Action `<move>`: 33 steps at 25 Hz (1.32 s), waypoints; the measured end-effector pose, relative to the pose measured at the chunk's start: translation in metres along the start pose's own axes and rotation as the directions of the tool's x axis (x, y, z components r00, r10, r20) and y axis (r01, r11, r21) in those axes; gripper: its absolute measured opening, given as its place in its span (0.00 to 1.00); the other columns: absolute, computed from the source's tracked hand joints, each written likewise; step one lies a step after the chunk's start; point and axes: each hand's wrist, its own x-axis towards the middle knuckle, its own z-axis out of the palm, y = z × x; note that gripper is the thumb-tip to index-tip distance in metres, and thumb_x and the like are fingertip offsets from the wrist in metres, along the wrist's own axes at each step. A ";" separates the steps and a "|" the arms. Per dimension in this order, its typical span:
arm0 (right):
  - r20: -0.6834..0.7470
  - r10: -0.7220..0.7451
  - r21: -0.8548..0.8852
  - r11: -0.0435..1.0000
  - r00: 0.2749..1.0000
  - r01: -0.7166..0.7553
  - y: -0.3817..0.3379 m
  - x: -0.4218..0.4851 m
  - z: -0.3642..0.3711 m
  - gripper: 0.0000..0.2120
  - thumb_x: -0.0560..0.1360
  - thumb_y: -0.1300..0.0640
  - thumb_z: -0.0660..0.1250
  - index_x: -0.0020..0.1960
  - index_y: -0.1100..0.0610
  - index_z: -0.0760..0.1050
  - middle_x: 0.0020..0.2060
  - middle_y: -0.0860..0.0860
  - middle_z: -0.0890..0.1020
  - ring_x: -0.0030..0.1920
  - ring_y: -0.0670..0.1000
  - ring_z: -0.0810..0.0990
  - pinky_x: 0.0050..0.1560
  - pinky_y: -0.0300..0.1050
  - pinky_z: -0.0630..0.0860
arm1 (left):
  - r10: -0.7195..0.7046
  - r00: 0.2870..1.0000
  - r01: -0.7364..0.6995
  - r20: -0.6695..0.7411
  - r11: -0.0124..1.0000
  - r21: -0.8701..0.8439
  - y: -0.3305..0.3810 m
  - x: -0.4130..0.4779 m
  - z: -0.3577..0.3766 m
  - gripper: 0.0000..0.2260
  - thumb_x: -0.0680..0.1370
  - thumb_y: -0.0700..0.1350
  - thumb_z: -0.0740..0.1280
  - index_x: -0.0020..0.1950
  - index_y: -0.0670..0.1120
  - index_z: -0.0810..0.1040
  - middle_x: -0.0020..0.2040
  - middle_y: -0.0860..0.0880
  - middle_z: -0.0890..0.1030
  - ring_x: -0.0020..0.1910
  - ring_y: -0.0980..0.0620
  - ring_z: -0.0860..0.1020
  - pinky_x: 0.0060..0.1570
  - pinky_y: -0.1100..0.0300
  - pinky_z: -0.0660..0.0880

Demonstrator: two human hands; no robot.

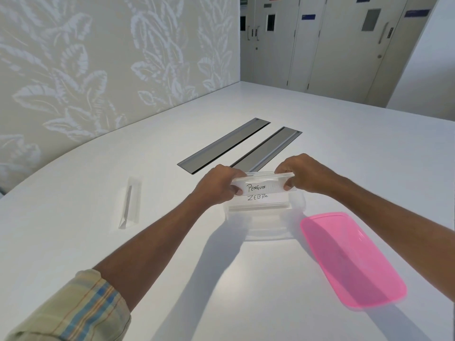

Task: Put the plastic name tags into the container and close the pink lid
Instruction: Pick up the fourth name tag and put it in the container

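Clear plastic name tag marked PENGUIN (263, 187) is being held at its two ends, the left hand (219, 184) and the right hand (301, 174) both closed on it, just above the open container (268, 232). A tag marked ZEBRA (258, 200) is already lying inside. One more tag (129, 205) is waiting on the tabletop (369, 156) at the left, and the pink lid (352, 259) at the right. Next, the tag probably must be lowered flat and released.

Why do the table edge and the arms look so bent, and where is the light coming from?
Head view: the wide-angle lens bows the table; arm shadows fall toward the viewer, suggesting light from ahead; the clear container is faint, the pink lid and the PENGUIN tag stay sharp.
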 end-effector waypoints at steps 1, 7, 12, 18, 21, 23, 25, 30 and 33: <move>0.004 -0.001 -0.007 1.000 1.000 0.001 0.003 0.002 0.001 0.19 0.66 0.66 0.79 0.55 0.51 0.85 0.49 0.47 0.84 0.51 0.52 0.81 0.48 0.52 0.81 | 0.002 1.000 -0.002 0.005 1.000 0.002 0.000 0.005 0.002 0.22 0.73 0.40 0.77 0.64 0.58 0.84 0.53 0.53 0.87 0.53 0.47 0.83 0.51 0.50 0.83; 0.027 -0.003 -0.054 0.999 1.000 0.004 0.015 0.019 0.012 0.17 0.67 0.66 0.79 0.54 0.54 0.84 0.49 0.49 0.84 0.51 0.54 0.81 0.49 0.55 0.81 | 0.024 0.999 -0.026 0.028 0.995 0.099 -0.004 0.027 0.016 0.22 0.75 0.43 0.78 0.68 0.51 0.82 0.64 0.52 0.82 0.65 0.47 0.79 0.64 0.47 0.77; 0.049 0.019 -0.100 0.995 0.999 -0.014 0.021 0.033 0.028 0.18 0.68 0.64 0.80 0.55 0.54 0.83 0.53 0.51 0.83 0.52 0.56 0.81 0.50 0.55 0.81 | -0.022 0.997 0.006 0.079 0.979 0.206 -0.005 0.039 0.027 0.20 0.76 0.44 0.77 0.68 0.52 0.82 0.64 0.50 0.82 0.66 0.44 0.79 0.63 0.46 0.78; 0.083 0.028 -0.167 0.986 0.996 -0.014 0.023 0.043 0.042 0.18 0.67 0.65 0.79 0.55 0.55 0.83 0.53 0.54 0.83 0.52 0.59 0.82 0.51 0.55 0.81 | -0.029 0.989 -0.013 0.143 0.960 0.280 -0.008 0.047 0.037 0.19 0.76 0.43 0.76 0.67 0.50 0.82 0.62 0.47 0.83 0.63 0.42 0.80 0.60 0.47 0.80; 0.100 0.036 -0.183 0.983 0.994 -0.018 0.024 0.045 0.048 0.18 0.68 0.65 0.79 0.56 0.55 0.83 0.53 0.55 0.83 0.53 0.59 0.81 0.51 0.55 0.81 | -0.017 0.991 -0.025 0.132 0.949 0.314 -0.012 0.050 0.044 0.23 0.77 0.43 0.76 0.72 0.49 0.80 0.65 0.45 0.83 0.66 0.42 0.80 0.60 0.51 0.78; 0.107 0.039 -0.187 0.982 0.994 -0.019 0.024 0.046 0.050 0.17 0.68 0.64 0.79 0.56 0.56 0.83 0.53 0.55 0.83 0.53 0.60 0.82 0.51 0.56 0.81 | -0.007 0.992 -0.035 0.124 0.942 0.333 -0.013 0.051 0.048 0.24 0.77 0.43 0.76 0.74 0.49 0.79 0.66 0.44 0.82 0.67 0.42 0.79 0.60 0.51 0.77; 0.111 0.044 -0.193 0.981 0.993 -0.022 0.025 0.046 0.051 0.17 0.68 0.64 0.79 0.55 0.56 0.83 0.52 0.55 0.83 0.52 0.60 0.82 0.51 0.57 0.81 | -0.012 0.992 -0.034 0.129 0.938 0.345 -0.013 0.053 0.050 0.24 0.77 0.42 0.75 0.74 0.49 0.79 0.66 0.44 0.82 0.67 0.41 0.80 0.59 0.50 0.78; 0.121 0.048 -0.209 0.978 0.992 -0.021 0.025 0.047 0.055 0.16 0.68 0.64 0.79 0.54 0.55 0.83 0.51 0.56 0.83 0.51 0.60 0.82 0.50 0.56 0.82 | -0.016 0.988 -0.045 0.151 0.919 0.392 -0.012 0.055 0.056 0.18 0.76 0.42 0.75 0.66 0.47 0.82 0.59 0.44 0.84 0.61 0.40 0.83 0.48 0.52 0.78; 0.126 0.045 -0.221 0.975 0.991 -0.016 0.025 0.047 0.057 0.17 0.68 0.64 0.79 0.56 0.55 0.84 0.52 0.56 0.84 0.52 0.60 0.83 0.51 0.55 0.81 | -0.013 0.990 -0.046 0.140 0.911 0.409 -0.012 0.054 0.058 0.17 0.76 0.42 0.74 0.65 0.47 0.82 0.59 0.45 0.84 0.59 0.41 0.83 0.43 0.55 0.72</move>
